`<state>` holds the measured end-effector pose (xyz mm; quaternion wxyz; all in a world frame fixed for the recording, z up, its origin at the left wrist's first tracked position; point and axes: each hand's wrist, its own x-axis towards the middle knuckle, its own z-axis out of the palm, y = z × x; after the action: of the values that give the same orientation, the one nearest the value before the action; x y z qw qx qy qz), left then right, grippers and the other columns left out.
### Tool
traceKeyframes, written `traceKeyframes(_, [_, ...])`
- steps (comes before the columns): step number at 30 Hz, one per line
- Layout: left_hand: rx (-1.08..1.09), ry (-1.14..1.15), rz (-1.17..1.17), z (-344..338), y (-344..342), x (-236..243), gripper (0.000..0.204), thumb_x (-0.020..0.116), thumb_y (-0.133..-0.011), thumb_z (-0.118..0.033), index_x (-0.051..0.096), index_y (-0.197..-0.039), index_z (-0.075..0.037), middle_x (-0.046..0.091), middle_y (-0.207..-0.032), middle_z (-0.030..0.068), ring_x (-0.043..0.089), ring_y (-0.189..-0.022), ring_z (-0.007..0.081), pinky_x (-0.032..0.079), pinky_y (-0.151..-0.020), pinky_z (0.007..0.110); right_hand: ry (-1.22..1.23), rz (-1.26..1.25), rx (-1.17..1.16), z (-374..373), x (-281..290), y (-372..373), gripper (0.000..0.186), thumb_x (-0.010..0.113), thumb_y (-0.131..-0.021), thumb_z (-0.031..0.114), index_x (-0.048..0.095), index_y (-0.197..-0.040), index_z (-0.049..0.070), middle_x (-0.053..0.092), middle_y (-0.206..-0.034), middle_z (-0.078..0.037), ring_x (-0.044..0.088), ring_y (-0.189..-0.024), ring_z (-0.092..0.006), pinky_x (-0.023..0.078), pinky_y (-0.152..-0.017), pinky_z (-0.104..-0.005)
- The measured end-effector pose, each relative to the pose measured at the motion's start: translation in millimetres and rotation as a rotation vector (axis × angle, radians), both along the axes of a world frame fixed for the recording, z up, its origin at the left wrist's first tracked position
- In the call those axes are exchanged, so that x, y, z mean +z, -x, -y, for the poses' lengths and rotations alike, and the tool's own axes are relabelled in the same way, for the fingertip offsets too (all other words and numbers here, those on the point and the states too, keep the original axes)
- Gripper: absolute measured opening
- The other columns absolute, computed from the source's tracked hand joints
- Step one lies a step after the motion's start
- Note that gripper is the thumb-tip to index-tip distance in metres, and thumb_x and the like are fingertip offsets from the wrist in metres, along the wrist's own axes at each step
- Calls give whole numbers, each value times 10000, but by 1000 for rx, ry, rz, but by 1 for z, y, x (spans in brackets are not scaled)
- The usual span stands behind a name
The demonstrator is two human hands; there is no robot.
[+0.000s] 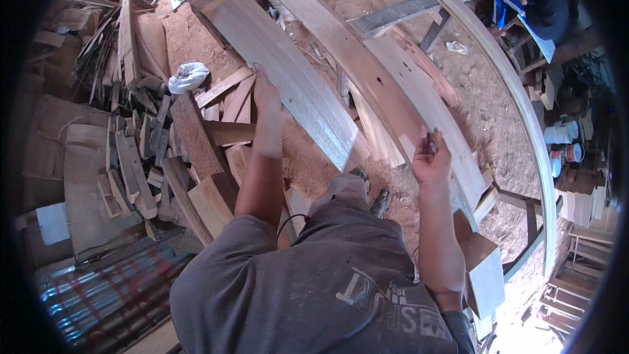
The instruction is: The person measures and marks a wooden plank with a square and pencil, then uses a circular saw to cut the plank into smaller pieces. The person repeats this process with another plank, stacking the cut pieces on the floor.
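A wide wooden plank [288, 78] slants from the upper left down to my waist, its near end brightly lit. My left hand [265, 95] is at its left edge, closed on that edge, with some fingers hidden. To its right lies a long, narrower board [354, 52] with a dark knot hole. My right hand [431, 160] is beside the near end of this board, palm turned up and fingers curled together. Whatever is between those fingers is too small to make out. Another pale plank [436, 108] lies further right, partly under the hand.
Cut wood offcuts [134, 170] and a curved timber piece [196, 134] crowd the left, near a white sack [189, 77]. A long pale strip [524, 105] arcs along the right. Beyond it a person [547, 6] sits near white buckets [563, 134]. Corrugated sheets [111, 295] lie lower left.
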<state>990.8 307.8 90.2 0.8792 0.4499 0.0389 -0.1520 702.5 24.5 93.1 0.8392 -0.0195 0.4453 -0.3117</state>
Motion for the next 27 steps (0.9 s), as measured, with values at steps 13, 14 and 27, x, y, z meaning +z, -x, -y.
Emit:
traceKeyframes(13, [38, -169, 27, 49, 35, 29, 611, 464, -1181, -498, 580, -1493, 14, 710, -1387, 141, 687, -1268, 249, 563, -1068, 427, -217, -9, 366, -40, -51, 5, 261, 673, -1104, 252, 678, -1177, 2, 751, -1132, -169, 778, -1054, -316, 684, -898, -401])
traceKeyframes(14, [4, -131, 34, 56, 42, 40, 614, 452, -1183, -502, 570, -1505, 7, 709, -1391, 142, 686, -1273, 253, 564, -1077, 429, -100, -20, 475, -44, -33, 10, 257, 662, -1111, 263, 679, -1162, 11, 753, -1146, -166, 774, -1055, -301, 671, -898, -400])
traceKeyframes(27, [-292, 11, -266, 144, 81, 67, 750, 284, -1167, -635, 370, -1664, -80, 495, -1652, 193, 535, -1473, 421, 437, -1236, 592, 820, -373, 941, 30, 44, 135, 471, 667, -1118, 371, 704, -1371, -24, 792, -1207, -107, 741, -1061, -166, 593, -956, -340])
